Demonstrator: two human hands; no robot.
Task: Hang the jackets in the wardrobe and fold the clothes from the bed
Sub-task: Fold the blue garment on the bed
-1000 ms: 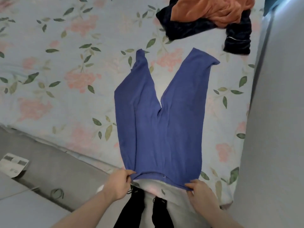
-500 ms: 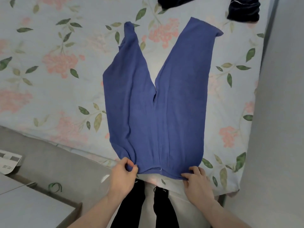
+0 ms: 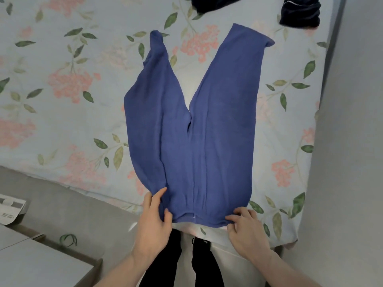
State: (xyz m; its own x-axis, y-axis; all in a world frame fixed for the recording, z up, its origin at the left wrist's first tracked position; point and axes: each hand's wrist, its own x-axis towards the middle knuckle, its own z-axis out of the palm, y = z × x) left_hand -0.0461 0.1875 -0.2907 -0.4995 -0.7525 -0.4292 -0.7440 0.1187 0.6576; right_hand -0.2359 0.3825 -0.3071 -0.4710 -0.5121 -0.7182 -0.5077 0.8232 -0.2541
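Note:
A pair of blue trousers (image 3: 199, 146) lies spread flat on the floral bed sheet (image 3: 62, 83), its legs splayed in a V toward the far side and its waistband at the near bed edge. My left hand (image 3: 154, 222) pinches the waistband's left corner between thumb and fingers. My right hand (image 3: 246, 228) pinches the waistband's right corner, fingers curled over the hem.
Dark navy clothing (image 3: 298, 13) lies at the bed's far right corner, partly cut off by the frame. A grey wall (image 3: 352, 141) runs along the bed's right side. A grey floor (image 3: 62, 206) and a piece of paper (image 3: 10, 210) are to the left.
The view has tilted down, so the orange and navy pile has slid mostly out of frame. Both hands stay on the waistband corners; the left thumb has shifted higher onto the cloth.

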